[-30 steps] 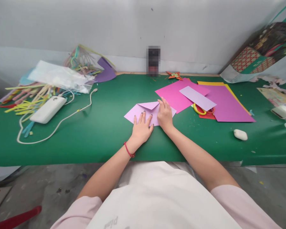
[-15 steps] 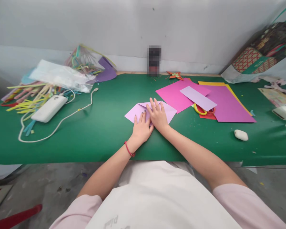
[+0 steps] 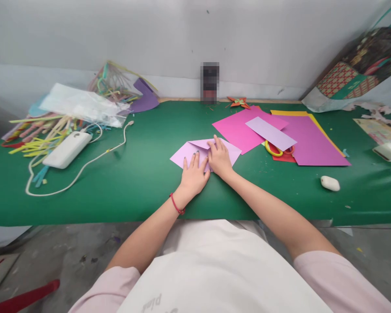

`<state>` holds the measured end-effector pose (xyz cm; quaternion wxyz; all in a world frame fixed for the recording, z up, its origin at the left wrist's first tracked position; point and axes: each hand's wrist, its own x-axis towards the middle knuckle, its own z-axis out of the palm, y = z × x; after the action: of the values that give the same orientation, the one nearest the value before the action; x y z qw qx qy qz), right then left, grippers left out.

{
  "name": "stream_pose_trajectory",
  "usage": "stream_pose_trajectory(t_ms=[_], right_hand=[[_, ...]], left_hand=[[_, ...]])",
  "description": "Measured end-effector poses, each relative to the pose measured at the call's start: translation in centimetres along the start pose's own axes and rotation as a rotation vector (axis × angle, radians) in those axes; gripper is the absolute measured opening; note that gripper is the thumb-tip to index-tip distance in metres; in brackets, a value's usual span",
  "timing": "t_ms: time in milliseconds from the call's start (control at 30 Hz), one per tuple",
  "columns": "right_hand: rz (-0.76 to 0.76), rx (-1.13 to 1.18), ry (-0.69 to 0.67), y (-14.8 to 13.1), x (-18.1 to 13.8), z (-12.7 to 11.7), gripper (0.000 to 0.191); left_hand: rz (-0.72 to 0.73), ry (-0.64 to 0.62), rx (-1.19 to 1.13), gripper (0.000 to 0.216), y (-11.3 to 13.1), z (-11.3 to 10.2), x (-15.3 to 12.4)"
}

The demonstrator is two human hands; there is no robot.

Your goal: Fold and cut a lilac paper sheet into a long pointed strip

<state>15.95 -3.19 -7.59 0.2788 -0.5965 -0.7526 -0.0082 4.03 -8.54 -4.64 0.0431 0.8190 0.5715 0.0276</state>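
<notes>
A light purple sheet of paper [image 3: 182, 154], partly folded into a point, lies on the green table top [image 3: 143, 174]. My left hand [image 3: 193, 174] rests flat on its near part, fingers spread, a red cord round the wrist. My right hand [image 3: 219, 157] lies on the folded flap just to the right, its fingers stretched over the crease and touching my left hand.
Pink sheets [image 3: 244, 126], a purple sheet [image 3: 313, 143], a pale strip [image 3: 270, 133] and yellow-handled scissors [image 3: 275, 151] lie to the right. A white eraser [image 3: 330, 183] sits nearer. At left are a white power bank [image 3: 67, 149] with cable, coloured paper strips [image 3: 35, 139] and a plastic bag [image 3: 81, 104].
My right hand slid left along the folded flap towards my left hand, then drew back a little. My left hand has stayed flat on the paper.
</notes>
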Motion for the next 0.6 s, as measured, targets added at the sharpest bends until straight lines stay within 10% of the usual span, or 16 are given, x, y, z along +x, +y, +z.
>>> stream_pose_trajectory(t_ms=[333, 600], right_hand=[[0.216, 0.511, 0.188, 3.1, 0.9, 1.0, 0.036], [0.054, 0.195, 0.1, 0.8, 0.2, 0.5, 0.036]], left_hand=[[0.011, 0.022, -0.013, 0.051, 0.0, -0.1, -0.2], [0.008, -0.005, 0.011, 0.052, 0.2, -0.2, -0.2]])
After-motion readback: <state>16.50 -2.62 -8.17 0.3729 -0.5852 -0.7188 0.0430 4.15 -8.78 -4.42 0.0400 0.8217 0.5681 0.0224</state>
